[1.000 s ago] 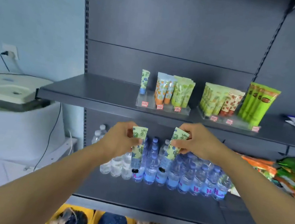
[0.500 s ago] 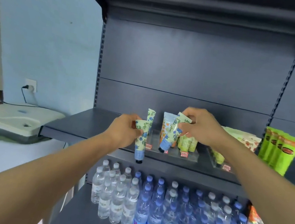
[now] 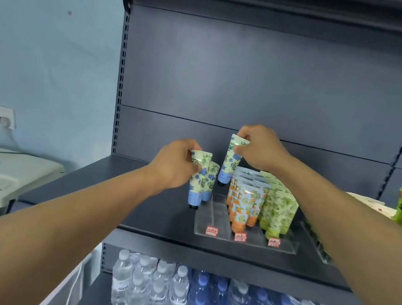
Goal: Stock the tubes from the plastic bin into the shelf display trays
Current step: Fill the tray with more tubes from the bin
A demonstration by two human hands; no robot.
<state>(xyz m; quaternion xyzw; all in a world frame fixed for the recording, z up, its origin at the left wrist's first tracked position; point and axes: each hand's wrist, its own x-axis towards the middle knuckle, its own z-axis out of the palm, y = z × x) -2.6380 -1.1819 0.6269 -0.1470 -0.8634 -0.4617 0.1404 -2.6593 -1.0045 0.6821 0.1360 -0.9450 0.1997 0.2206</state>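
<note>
Both arms were stretched fwd & up from the lower corners, bare forearms converging toward centre. L hand (image 3: 176, 165) sat lower, back of hand to camera, wrist about straight, fingers & thumb curled round the top end of a blue-flowered tube (image 3: 197, 179), cap down. R hand (image 3: 260, 147) was higher & further in, wrist bent down, fingertips pinching the flat top end of a second tube (image 3: 231, 161), hanging slightly tilted. Hands were near, not touching.

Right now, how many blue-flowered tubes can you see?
3: one in the left hand, at; one in the right hand, at; one standing behind the left-held tube. Others may be hidden.
</note>
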